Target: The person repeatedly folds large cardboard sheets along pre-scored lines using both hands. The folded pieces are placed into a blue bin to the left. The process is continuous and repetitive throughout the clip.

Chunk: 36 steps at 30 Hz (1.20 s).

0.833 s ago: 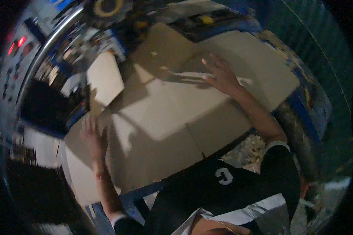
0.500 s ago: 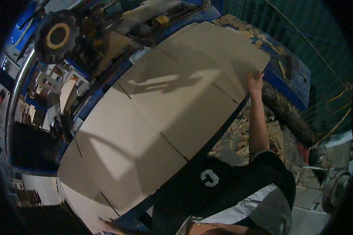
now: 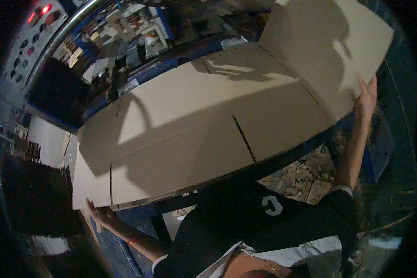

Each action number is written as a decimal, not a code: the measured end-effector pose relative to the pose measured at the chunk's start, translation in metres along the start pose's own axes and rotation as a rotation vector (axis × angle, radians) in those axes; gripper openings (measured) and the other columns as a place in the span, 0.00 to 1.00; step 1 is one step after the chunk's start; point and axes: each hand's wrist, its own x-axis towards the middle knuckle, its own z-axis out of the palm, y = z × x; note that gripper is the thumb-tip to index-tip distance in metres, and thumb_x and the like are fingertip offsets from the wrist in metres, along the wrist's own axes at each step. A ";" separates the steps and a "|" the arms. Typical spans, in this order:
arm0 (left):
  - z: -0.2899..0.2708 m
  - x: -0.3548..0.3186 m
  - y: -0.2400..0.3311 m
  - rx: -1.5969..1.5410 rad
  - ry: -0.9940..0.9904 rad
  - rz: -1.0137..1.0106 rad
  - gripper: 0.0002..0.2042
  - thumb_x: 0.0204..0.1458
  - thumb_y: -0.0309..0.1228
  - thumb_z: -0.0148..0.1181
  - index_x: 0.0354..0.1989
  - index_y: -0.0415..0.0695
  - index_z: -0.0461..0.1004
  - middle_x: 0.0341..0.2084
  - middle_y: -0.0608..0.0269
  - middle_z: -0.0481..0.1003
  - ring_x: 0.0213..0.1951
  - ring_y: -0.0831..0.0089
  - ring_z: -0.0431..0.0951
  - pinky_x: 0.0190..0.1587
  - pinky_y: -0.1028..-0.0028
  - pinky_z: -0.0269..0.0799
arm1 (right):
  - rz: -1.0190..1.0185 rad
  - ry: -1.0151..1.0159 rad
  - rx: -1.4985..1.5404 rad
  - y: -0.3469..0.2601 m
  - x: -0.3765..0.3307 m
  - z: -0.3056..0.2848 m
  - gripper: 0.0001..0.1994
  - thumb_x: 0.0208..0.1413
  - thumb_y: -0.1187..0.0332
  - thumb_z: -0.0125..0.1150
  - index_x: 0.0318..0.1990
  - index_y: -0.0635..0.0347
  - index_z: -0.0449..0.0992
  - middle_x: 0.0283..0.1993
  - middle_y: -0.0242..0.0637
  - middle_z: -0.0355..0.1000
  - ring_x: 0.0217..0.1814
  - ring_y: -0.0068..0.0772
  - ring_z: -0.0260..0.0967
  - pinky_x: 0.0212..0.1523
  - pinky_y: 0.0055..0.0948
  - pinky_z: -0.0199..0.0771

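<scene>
A large brown cardboard sheet (image 3: 185, 139) with dark cut slots and crease lines spreads across the blue machine bed in front of me. Its right end is bent up along a crease into a raised panel. My right hand (image 3: 366, 99) grips the lower right edge of that panel, thumb on the near face. At the sheet's near left corner, my left hand (image 3: 101, 216) is closed on the edge, with some fingers hidden beneath. Shadows fall over much of the board.
A control panel (image 3: 30, 51) with buttons and a red light stands at the far left, beside a curved metal rail (image 3: 72, 28). Machine parts lie beyond the sheet. Cardboard scraps (image 3: 306, 178) are heaped below on the right. A green corrugated wall (image 3: 401, 129) rises at the right.
The sheet's right end has come up and bent along a crease as my right hand rose with it. My left hand shows more fully at the left corner. The view has turned.
</scene>
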 end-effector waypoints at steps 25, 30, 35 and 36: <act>0.161 -0.087 0.028 0.974 -1.156 0.781 0.26 0.43 0.26 0.53 0.56 0.52 0.67 0.59 0.55 0.60 0.61 0.57 0.58 0.64 0.59 0.47 | -0.818 -1.343 -0.730 0.027 -0.125 0.126 0.39 0.41 0.36 0.53 0.59 0.47 0.61 0.62 0.40 0.58 0.65 0.48 0.51 0.62 0.50 0.50; 0.212 -0.045 0.002 0.858 -1.046 0.800 0.26 0.45 0.25 0.56 0.57 0.51 0.65 0.56 0.52 0.63 0.58 0.56 0.62 0.61 0.63 0.55 | -0.565 -1.411 -1.011 0.056 -0.090 0.187 0.41 0.39 0.36 0.56 0.61 0.45 0.60 0.65 0.40 0.53 0.66 0.46 0.48 0.62 0.48 0.50; 0.286 0.012 -0.035 0.878 -0.990 0.836 0.26 0.46 0.28 0.56 0.58 0.53 0.63 0.57 0.53 0.61 0.59 0.57 0.60 0.61 0.55 0.50 | -0.318 -1.272 -0.923 0.090 -0.075 0.256 0.35 0.46 0.45 0.58 0.61 0.47 0.60 0.68 0.38 0.46 0.67 0.46 0.47 0.62 0.49 0.50; 0.301 0.022 -0.042 0.967 -0.882 0.995 0.29 0.45 0.29 0.58 0.59 0.52 0.60 0.57 0.52 0.60 0.59 0.57 0.59 0.61 0.53 0.49 | -0.419 -1.206 -0.948 0.092 -0.076 0.266 0.33 0.47 0.48 0.58 0.60 0.48 0.61 0.68 0.38 0.46 0.67 0.47 0.47 0.62 0.48 0.50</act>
